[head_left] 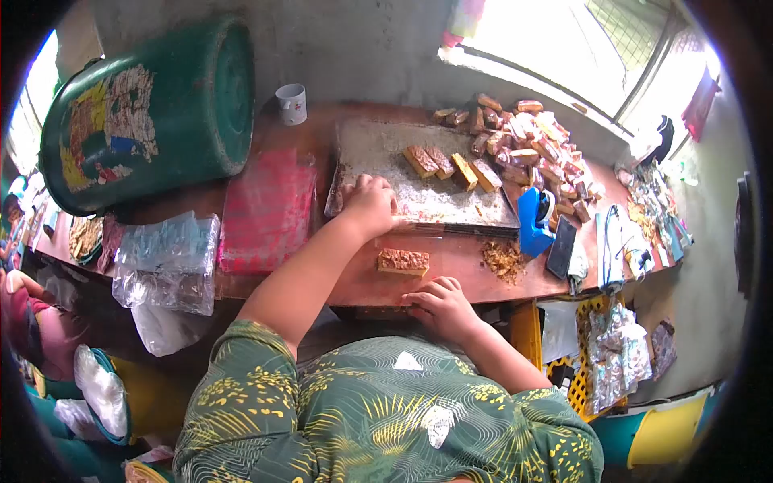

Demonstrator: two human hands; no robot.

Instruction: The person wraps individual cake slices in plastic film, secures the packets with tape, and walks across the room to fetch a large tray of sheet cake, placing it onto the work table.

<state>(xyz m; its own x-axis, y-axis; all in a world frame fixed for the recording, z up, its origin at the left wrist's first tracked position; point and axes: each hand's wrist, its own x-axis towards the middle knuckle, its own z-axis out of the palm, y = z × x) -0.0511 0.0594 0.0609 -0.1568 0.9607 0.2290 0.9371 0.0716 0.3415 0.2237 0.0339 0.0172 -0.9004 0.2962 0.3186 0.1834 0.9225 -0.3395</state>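
My left hand (pixel 370 203) rests on the near left part of a worn metal baking tray (pixel 366 149), its fingers bent and thumb apart. My right hand (pixel 444 304) lies at the table's front edge with its fingers loosely apart and nothing visible in them. A brown-topped cake bar (pixel 404 262) lies on the table between my hands. What looks like clear film shows behind it. Several unwrapped cake bars (pixel 435 163) sit on the tray's right half.
Wrapped bars (pixel 539 145) are heaped at the back right. A blue tape dispenser (pixel 533 221), crumbs (pixel 506 259) and a dark phone (pixel 561 248) lie right of the tray. Leftward are pink plastic (pixel 270 213), clear bags (pixel 165 258), a mug (pixel 291 105) and a green bin (pixel 161 113).
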